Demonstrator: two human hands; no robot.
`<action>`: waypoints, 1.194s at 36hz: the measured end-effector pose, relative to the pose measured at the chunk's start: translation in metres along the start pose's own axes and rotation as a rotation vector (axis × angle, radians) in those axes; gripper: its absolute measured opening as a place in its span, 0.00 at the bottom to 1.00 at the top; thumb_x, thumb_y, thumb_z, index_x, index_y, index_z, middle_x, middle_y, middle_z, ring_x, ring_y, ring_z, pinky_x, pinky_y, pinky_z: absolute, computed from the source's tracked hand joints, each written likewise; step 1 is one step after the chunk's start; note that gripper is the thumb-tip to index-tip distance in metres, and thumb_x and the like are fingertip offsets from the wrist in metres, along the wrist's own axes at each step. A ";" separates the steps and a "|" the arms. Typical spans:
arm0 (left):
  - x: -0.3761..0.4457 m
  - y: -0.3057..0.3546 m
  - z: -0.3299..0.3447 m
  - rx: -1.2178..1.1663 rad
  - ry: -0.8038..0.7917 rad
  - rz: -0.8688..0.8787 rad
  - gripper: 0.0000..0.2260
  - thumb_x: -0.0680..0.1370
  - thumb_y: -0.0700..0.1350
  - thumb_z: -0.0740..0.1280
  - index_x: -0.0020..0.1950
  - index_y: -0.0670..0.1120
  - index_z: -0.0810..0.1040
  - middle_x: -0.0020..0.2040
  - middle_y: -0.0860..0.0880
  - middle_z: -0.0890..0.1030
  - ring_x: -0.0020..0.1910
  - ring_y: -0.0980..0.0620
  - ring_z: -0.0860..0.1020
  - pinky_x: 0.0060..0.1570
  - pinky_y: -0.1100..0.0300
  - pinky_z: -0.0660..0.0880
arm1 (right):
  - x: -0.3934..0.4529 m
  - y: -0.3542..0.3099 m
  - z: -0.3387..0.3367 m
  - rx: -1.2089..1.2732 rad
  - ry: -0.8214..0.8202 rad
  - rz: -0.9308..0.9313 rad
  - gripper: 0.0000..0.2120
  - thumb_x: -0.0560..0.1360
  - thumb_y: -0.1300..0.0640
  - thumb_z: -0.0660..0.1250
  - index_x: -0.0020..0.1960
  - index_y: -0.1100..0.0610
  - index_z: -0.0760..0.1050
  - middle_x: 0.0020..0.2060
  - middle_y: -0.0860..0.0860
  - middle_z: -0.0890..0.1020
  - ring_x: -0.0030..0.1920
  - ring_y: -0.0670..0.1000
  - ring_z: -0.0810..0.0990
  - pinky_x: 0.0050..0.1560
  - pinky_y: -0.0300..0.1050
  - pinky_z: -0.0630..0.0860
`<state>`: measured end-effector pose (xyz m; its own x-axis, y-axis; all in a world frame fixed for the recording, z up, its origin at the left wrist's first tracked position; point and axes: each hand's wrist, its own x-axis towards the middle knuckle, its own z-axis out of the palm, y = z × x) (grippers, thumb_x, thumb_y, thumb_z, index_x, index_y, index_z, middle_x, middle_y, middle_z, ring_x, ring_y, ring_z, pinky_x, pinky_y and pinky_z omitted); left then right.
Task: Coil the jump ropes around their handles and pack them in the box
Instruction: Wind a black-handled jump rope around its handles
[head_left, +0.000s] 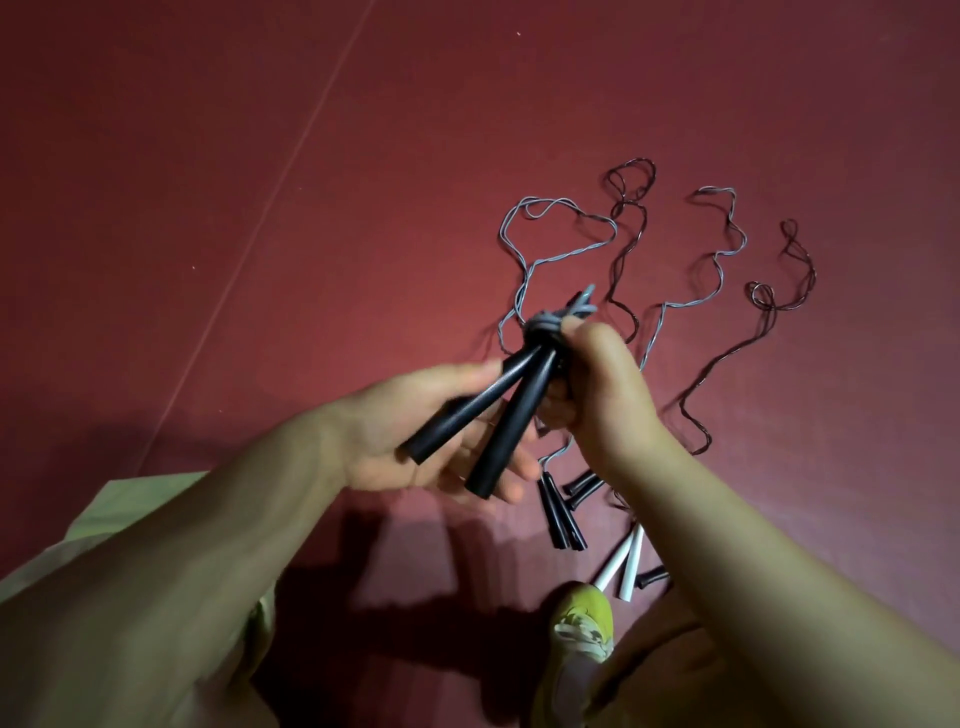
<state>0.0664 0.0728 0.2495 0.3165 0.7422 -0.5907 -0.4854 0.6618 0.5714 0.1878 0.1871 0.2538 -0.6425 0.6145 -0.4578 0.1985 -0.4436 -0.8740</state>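
Looking down past a pale green garment (130, 512) and a yellow-green shoe (584, 621) at the bottom edge, both bare forearms reach out over a dark red floor (260, 130). Left hand (415, 441) lies palm up, fingers loosely cupped under a pair of black handles (498, 415) that fan apart toward the viewer. Right hand (597, 384) is clenched at the far end of those handles, fingers curled on the grey rope (550, 322) bunched and wound there, a short loop poking out just beyond the knuckles. Below the grip, near the shoe, more handles lie on the floor: a black pair (561, 514) side by side, another black pair (584, 486) partly hidden by the right wrist, and a white pair (626, 561). Beyond the grip, loose ropes sprawl across the floor in wavy trails, light grey ones (561, 218) and dark ones (789, 270) alternating. A thin pale line (291, 156) runs diagonally over the floor, far left of the hands. The lighting is dim and heavy shadows pool under the arms.
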 end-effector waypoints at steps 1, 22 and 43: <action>-0.001 0.001 0.002 -0.080 -0.073 -0.016 0.26 0.64 0.64 0.65 0.44 0.43 0.84 0.42 0.42 0.84 0.39 0.44 0.83 0.44 0.50 0.78 | 0.001 0.000 -0.001 0.053 -0.015 -0.011 0.09 0.64 0.48 0.57 0.37 0.54 0.68 0.24 0.49 0.62 0.23 0.46 0.59 0.25 0.39 0.53; 0.009 -0.005 0.013 0.098 0.270 -0.027 0.28 0.78 0.66 0.50 0.42 0.43 0.75 0.30 0.48 0.75 0.26 0.50 0.74 0.19 0.68 0.60 | 0.007 0.012 -0.012 -0.627 -0.028 -0.074 0.20 0.83 0.44 0.49 0.38 0.53 0.65 0.19 0.41 0.67 0.20 0.41 0.63 0.32 0.41 0.58; 0.014 -0.012 0.011 0.888 0.650 0.156 0.23 0.81 0.58 0.52 0.43 0.42 0.76 0.34 0.47 0.82 0.32 0.46 0.80 0.44 0.49 0.78 | 0.003 0.007 0.002 -0.389 0.033 0.186 0.23 0.76 0.34 0.57 0.33 0.51 0.61 0.24 0.47 0.61 0.24 0.47 0.56 0.27 0.41 0.53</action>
<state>0.0854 0.0766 0.2408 -0.3110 0.7991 -0.5145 0.3561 0.5999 0.7164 0.1860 0.1848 0.2460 -0.5462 0.5709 -0.6130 0.5774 -0.2736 -0.7692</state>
